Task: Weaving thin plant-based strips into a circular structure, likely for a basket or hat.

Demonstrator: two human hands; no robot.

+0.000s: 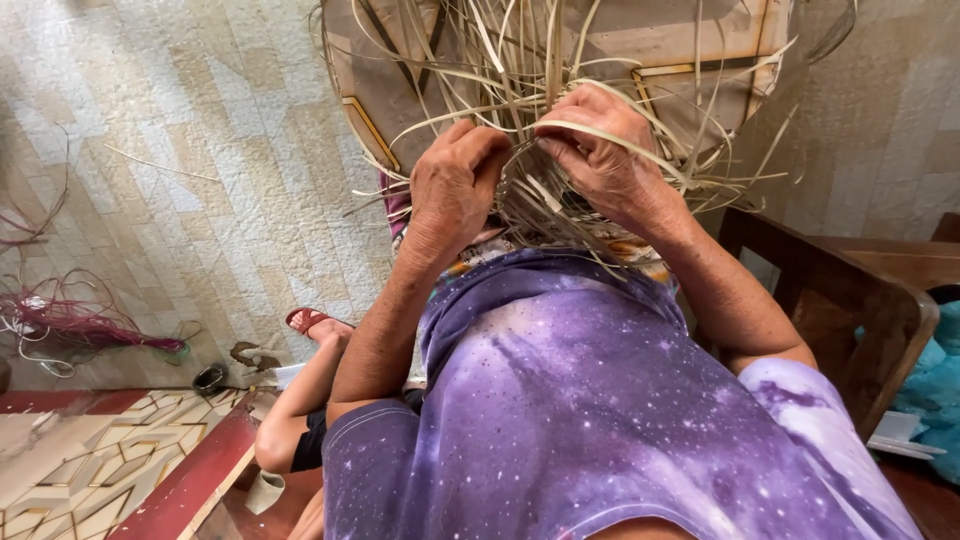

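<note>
Two hands (both gripping) amid strips

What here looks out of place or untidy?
A tangle of pink strips lies loose on the tiled floor, far from both hands. One pale strip lies alone there too. The left hand and right hand grip the straw strips.

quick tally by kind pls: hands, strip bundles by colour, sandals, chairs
Hands: 2, left hand and right hand, both in the pale strips
Pale strip bundles: 1
Pink strip bundles: 1
Red sandals: 1
Wooden chairs: 1
Total: 6
</note>
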